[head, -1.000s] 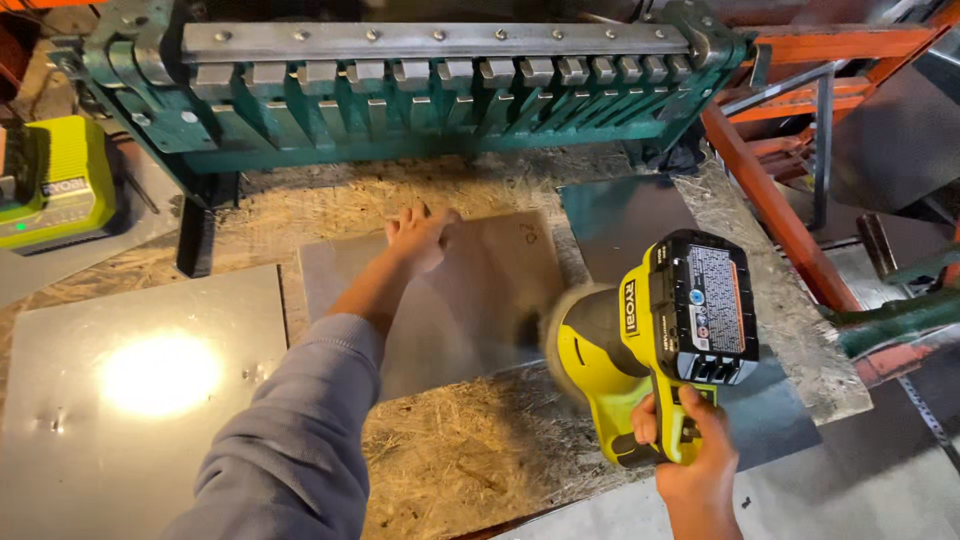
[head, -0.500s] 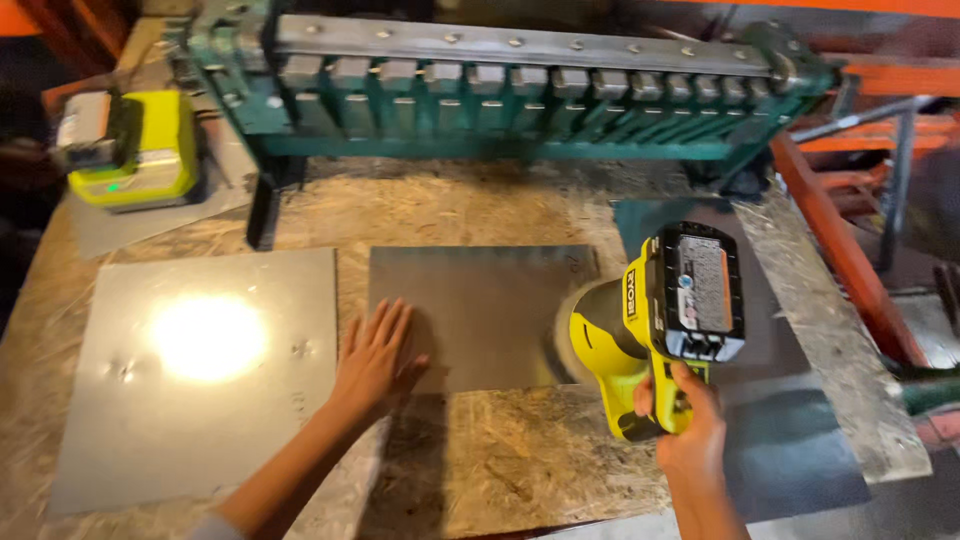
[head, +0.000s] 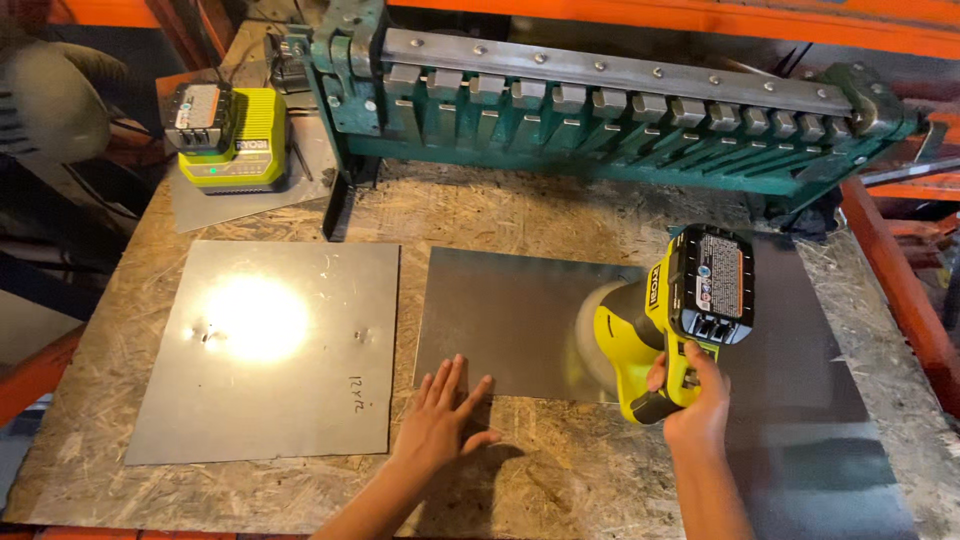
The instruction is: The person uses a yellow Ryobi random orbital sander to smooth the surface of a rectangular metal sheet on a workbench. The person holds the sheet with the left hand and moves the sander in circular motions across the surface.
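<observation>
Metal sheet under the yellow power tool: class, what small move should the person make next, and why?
Probably sweep the yellow power tool slowly across the metal sheet. Its round pad already sits on the sheet, the right hand grips the handle, and the left hand presses flat on the sheet's near edge, steadying it.

Warm overhead light, one hard glare spot, sharp centre and dim corners.

A white glare blooms on the left sheet, washing out its middle, while the middle sheet reflects only a dull grey sheen. The left hand throws a soft shadow onto the bench toward its near edge, and the sander darkens the sheet beneath it. The brake at the far edge is evenly lit and crisp. The upper left corner falls into murky shadow; the near right corner looks smeared and dim. Straight lines bow slightly near the frame's edges.
</observation>
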